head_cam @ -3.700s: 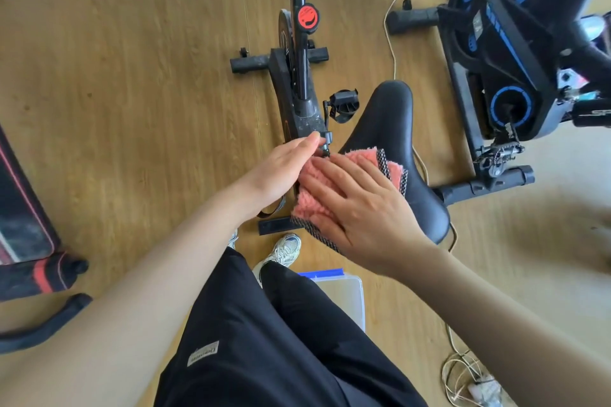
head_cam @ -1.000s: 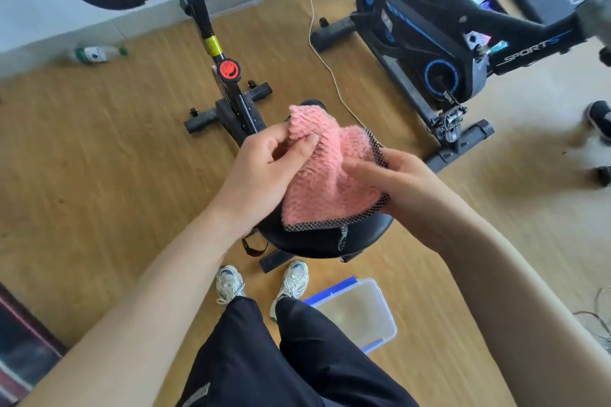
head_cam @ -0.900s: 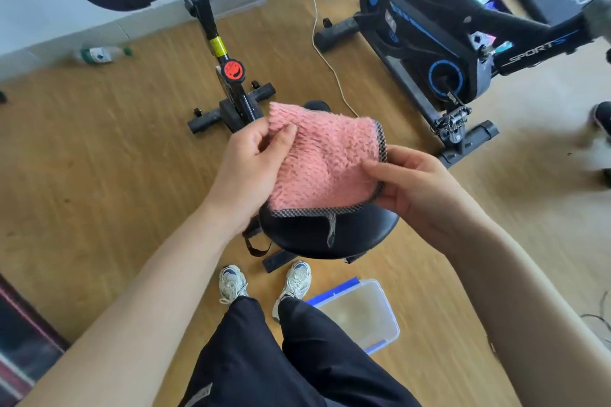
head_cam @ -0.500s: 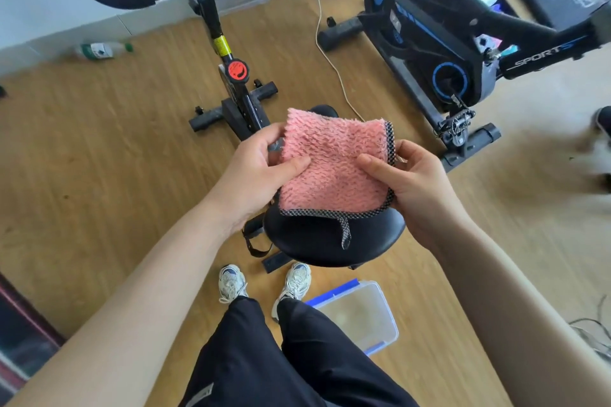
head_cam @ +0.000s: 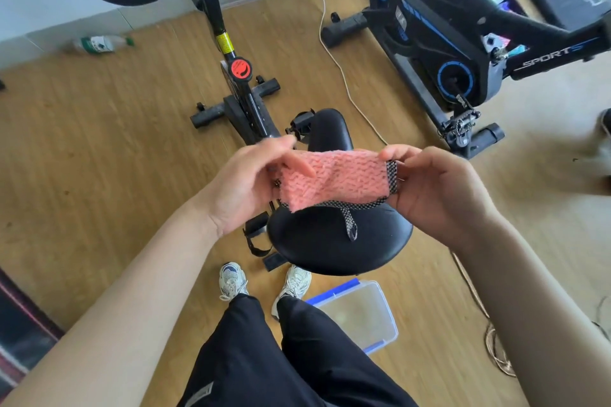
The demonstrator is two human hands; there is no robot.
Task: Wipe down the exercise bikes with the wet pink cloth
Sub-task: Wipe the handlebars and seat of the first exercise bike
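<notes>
Head view: pink cloth [head_cam: 334, 182] is held up at frame centre, stretched between both hands. The left hand [head_cam: 244, 185] pinches its 9 o'clock edge, thumb on the front, fingers half curled behind. The right hand [head_cam: 439, 188] pinches the checked trim at 3 o'clock, fingers curled. The cloth's loop tag hangs at 6 o'clock over the black saddle [head_cam: 330, 248]; contact unclear. The black bike frame [head_cam: 244, 99] is at 11 o'clock and the blue bike [head_cam: 446, 43] at 1 o'clock. A plastic tub [head_cam: 380, 334] sits on the floor at 6 o'clock, a bottle [head_cam: 102, 43] at 10 o'clock.
</notes>
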